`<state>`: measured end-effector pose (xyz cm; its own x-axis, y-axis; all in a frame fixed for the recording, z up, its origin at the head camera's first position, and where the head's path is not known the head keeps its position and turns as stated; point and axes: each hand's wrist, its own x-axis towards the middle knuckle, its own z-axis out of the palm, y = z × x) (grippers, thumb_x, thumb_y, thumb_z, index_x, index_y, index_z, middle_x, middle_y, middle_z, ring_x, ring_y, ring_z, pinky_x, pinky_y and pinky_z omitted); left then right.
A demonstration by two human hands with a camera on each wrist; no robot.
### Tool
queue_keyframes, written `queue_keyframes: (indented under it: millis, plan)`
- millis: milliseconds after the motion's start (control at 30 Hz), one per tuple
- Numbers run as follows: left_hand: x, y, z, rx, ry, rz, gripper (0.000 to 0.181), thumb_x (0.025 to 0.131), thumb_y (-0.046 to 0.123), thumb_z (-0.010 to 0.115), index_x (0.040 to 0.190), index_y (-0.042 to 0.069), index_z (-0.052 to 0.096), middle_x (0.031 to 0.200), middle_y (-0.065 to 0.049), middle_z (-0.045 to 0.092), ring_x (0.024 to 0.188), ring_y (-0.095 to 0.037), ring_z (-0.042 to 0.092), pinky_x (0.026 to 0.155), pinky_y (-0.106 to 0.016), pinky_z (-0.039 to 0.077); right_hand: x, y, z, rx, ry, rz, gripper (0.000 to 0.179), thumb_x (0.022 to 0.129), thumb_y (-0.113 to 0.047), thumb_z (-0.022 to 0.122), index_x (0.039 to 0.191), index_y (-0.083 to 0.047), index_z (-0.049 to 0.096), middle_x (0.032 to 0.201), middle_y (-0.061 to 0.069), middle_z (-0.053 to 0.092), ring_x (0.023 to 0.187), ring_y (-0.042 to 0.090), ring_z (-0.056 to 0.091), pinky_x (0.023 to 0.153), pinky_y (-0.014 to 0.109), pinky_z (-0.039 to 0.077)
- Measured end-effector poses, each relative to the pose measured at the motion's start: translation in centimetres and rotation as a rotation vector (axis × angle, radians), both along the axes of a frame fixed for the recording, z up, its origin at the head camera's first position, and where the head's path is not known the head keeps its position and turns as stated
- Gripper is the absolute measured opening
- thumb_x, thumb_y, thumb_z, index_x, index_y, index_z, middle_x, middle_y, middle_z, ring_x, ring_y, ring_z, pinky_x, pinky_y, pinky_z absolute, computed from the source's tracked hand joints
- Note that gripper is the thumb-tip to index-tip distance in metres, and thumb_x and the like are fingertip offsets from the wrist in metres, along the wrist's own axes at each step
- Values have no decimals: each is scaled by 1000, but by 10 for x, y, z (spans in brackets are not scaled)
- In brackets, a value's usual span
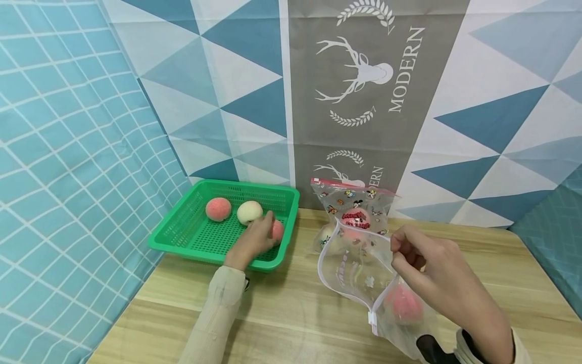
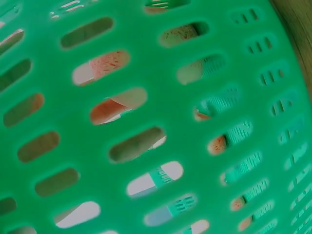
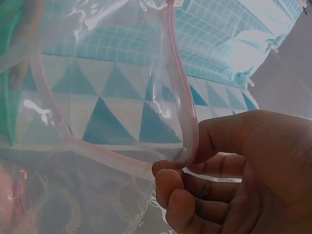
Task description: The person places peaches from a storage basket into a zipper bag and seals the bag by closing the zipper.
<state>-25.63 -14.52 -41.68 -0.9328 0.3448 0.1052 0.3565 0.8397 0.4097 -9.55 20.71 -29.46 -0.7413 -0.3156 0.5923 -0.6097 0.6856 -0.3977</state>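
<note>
My left hand (image 1: pixel 254 237) reaches into the green basket (image 1: pixel 182 245) and grips a pink, peach-like ball (image 1: pixel 277 230) at its right end. A cream ball (image 1: pixel 249 212) and another pink ball (image 1: pixel 218 209) lie beside it in the basket. With thumb and fingers, my right hand (image 1: pixel 438 270) pinches the rim of a clear zip bag (image 3: pixel 189 112), whose mouth stands wide. Inside this bag sits a pink ball (image 1: pixel 403 305). The basket's slotted side (image 2: pixel 146 112) fills the left wrist view and hides the left hand there.
Behind the held bag stands a printed clear bag (image 1: pixel 334 194) with a red zip, containing a pink ball (image 1: pixel 356 220) and a cream one. The wooden table (image 1: pixel 282 318) meets a patterned backdrop (image 1: pixel 245 76) at the back. A blue checked cloth (image 1: pixel 59 177) hangs at left.
</note>
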Motion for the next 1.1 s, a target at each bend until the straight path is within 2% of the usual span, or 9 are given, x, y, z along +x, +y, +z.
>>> queue_keyframes:
  millis: [133, 367, 633, 900, 1100]
  plan:
    - [0, 1, 1, -35, 29, -6, 35, 87, 10, 75, 111, 6, 50, 75, -2, 51, 60, -14, 53, 51, -29, 42, 0, 0, 0, 0, 0, -1, 32, 78, 10, 62, 89, -19, 56, 69, -18, 52, 57, -4, 48, 53, 12, 42]
    - [-1, 1, 5, -78, 106, -5, 44, 87, 15, 76, 122, 5, 51, 84, -2, 56, 67, -15, 56, 57, -32, 46, 1, 1, 0, 1, -2, -10, 31, 78, 10, 62, 89, -19, 56, 69, -18, 52, 56, -4, 49, 53, 12, 42]
    - [0, 2, 11, -65, 145, -8, 52, 86, 16, 78, 129, 3, 52, 110, -12, 65, 87, -23, 66, 71, -40, 55, 1, 1, 0, 0, -6, -7, 31, 79, 10, 63, 88, -19, 56, 69, -18, 52, 56, -4, 49, 53, 12, 42]
    - [7, 4, 21, -57, 176, -10, 51, 86, 14, 77, 129, 3, 53, 104, -9, 64, 74, -18, 58, 63, -35, 50, 0, 0, 0, 1, -17, 8, 31, 79, 9, 63, 88, -20, 56, 68, -18, 51, 56, -4, 49, 52, 13, 43]
    - [11, 4, 30, -47, 216, -6, 50, 85, 14, 78, 129, 3, 55, 111, -11, 65, 76, -20, 59, 66, -37, 52, 0, 0, 0, 5, -23, -6, 31, 79, 10, 63, 88, -19, 56, 68, -18, 51, 56, -4, 49, 52, 13, 43]
